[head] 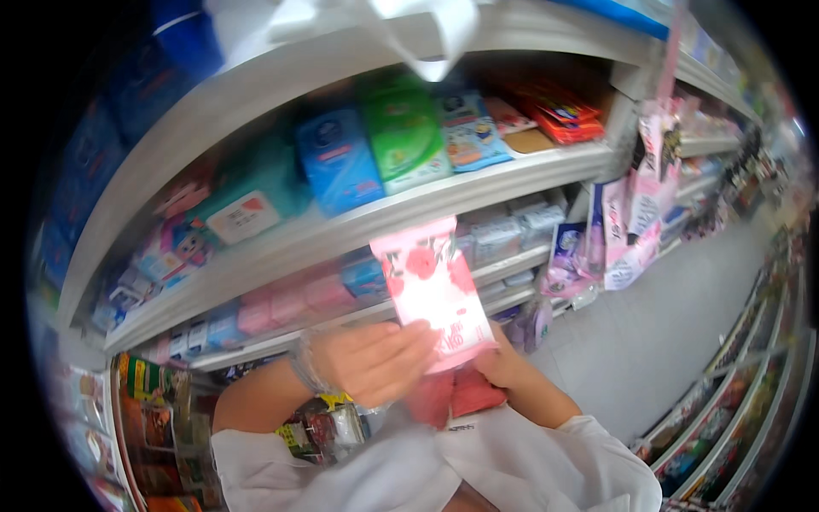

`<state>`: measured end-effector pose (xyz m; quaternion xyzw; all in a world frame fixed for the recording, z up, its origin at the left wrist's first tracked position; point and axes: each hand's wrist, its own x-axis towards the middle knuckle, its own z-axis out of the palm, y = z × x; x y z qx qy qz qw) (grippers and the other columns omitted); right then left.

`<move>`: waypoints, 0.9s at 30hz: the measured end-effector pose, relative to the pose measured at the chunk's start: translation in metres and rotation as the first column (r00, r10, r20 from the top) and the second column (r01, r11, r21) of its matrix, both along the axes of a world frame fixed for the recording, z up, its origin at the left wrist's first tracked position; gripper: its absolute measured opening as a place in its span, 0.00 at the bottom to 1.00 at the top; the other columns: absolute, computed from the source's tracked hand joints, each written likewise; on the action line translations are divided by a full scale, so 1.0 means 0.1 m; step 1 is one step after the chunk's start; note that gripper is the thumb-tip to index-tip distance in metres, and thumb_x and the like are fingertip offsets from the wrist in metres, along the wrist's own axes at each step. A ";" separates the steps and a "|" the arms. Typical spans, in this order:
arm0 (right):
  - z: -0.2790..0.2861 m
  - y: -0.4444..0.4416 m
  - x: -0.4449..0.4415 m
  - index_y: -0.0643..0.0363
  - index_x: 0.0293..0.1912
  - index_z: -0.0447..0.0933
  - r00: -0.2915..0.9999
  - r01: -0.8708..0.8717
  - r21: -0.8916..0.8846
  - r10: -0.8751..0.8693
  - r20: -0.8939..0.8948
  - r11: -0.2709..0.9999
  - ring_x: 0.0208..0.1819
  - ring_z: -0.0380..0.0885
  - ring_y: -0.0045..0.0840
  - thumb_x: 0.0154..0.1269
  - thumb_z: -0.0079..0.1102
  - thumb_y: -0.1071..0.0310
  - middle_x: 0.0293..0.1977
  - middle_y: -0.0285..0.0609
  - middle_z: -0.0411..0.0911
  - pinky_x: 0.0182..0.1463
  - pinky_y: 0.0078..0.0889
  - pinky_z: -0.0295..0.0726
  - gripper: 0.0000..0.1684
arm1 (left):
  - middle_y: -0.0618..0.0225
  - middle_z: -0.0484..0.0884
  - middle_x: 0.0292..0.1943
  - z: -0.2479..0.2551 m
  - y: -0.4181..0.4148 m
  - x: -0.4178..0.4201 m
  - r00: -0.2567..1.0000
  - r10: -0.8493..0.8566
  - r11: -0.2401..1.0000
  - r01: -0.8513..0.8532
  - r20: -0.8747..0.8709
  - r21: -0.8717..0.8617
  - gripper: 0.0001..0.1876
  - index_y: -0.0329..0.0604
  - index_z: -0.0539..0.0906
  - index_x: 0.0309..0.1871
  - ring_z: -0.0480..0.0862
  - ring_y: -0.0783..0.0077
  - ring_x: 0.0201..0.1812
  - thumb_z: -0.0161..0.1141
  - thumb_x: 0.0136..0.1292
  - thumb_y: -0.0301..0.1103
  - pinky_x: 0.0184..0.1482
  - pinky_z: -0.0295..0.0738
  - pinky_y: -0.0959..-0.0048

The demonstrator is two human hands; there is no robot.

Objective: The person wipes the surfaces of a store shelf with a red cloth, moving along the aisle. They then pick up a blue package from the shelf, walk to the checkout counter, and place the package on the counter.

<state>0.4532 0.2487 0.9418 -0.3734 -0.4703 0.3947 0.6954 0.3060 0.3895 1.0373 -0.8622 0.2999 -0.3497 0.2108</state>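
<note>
A pink and white soft packet (435, 291) with printed red flowers and writing is held upright in front of me, a glare on its middle. My left hand (377, 361), a bracelet at its wrist, has its fingers across the packet's lower left side. At the lower right corner my right hand (502, 361) grips the packet, its fingers mostly hidden behind. Just below, close to my white shirt, are red packets (475, 392); what supports them is hidden.
A white shelf unit (550, 163) ahead holds a blue packet (339, 160), a green packet (406, 137) and red packets (566, 118). Pink hanging packs (630, 217) stick out on the right. Beyond lies a grey floor aisle (659, 313), bordered by low shelves (723, 409).
</note>
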 end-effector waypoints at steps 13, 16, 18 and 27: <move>0.00 -0.15 0.13 0.65 0.43 0.72 0.838 0.432 -0.189 -0.470 -0.276 0.882 0.37 0.71 0.13 0.64 0.48 0.64 0.36 0.36 0.75 0.40 0.19 0.71 0.14 | 0.57 0.64 0.60 -1.02 -0.56 0.57 0.867 -0.477 -0.450 -0.380 -0.142 -0.808 0.32 0.39 0.56 0.65 0.65 0.70 0.60 0.48 0.55 0.18 0.56 0.63 0.73; -0.01 -0.21 0.29 0.65 0.41 0.73 0.807 0.573 -0.139 -0.585 -0.078 0.808 0.35 0.70 0.12 0.64 0.49 0.65 0.32 0.34 0.75 0.38 0.18 0.70 0.13 | 0.61 0.75 0.50 -1.26 -0.48 0.62 0.925 -0.336 -0.491 -0.334 -0.178 -0.804 0.27 0.34 0.67 0.59 0.76 0.79 0.44 0.41 0.52 0.14 0.47 0.68 0.82; 0.02 -0.29 0.49 0.65 0.40 0.74 0.832 0.551 -0.135 -0.555 0.009 0.824 0.32 0.70 0.10 0.62 0.49 0.66 0.29 0.32 0.74 0.34 0.16 0.70 0.12 | 0.65 0.78 0.39 -1.13 -0.39 0.57 0.899 -0.409 -0.612 -0.398 -0.156 -0.684 0.20 0.33 0.68 0.56 0.76 0.81 0.39 0.43 0.58 0.20 0.42 0.70 0.82; 0.34 -0.42 0.89 0.66 0.46 0.70 0.974 0.138 -0.330 -0.067 0.218 0.934 0.28 0.74 0.15 0.56 0.55 0.70 0.31 0.38 0.76 0.28 0.18 0.75 0.17 | 0.67 0.79 0.35 -0.61 -0.20 0.69 0.823 -0.558 -0.563 -0.466 -0.101 -0.682 0.15 0.34 0.72 0.50 0.77 0.79 0.38 0.50 0.65 0.35 0.41 0.73 0.78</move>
